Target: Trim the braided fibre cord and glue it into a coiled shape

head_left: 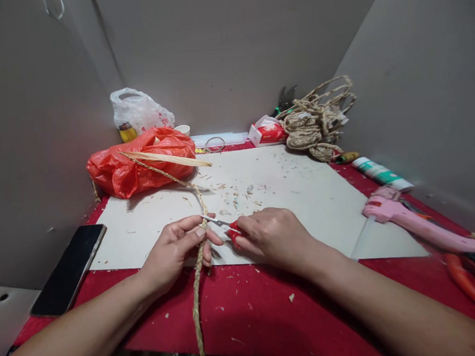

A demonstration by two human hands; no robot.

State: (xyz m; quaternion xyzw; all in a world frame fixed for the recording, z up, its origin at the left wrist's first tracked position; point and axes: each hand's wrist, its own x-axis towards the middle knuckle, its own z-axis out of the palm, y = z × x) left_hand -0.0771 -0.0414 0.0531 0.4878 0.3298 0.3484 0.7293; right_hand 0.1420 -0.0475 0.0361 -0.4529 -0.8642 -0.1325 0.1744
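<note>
A braided straw cord [197, 298] runs from the red plastic bag down across the white board and over the table's front edge. My left hand [177, 249] pinches the cord between thumb and fingers near the board's front. Small scissors [234, 231] with red handles are in my right hand [273, 237], its fingers closed round the handles. Their blades reach left to the cord, just above my left thumb. Whether the blades touch the cord I cannot tell. A pale flat straw strip [166, 159] sticks out from the cord's far end, across the bag.
Straw scraps lie on the white board [321, 211]. A red bag [115, 170] and a phone [70, 269] are at left. Bundled straw cord [314, 122] and a tissue pack [267, 132] stand behind. A pink glue gun [416, 220] and a white-green tube [381, 173] lie right.
</note>
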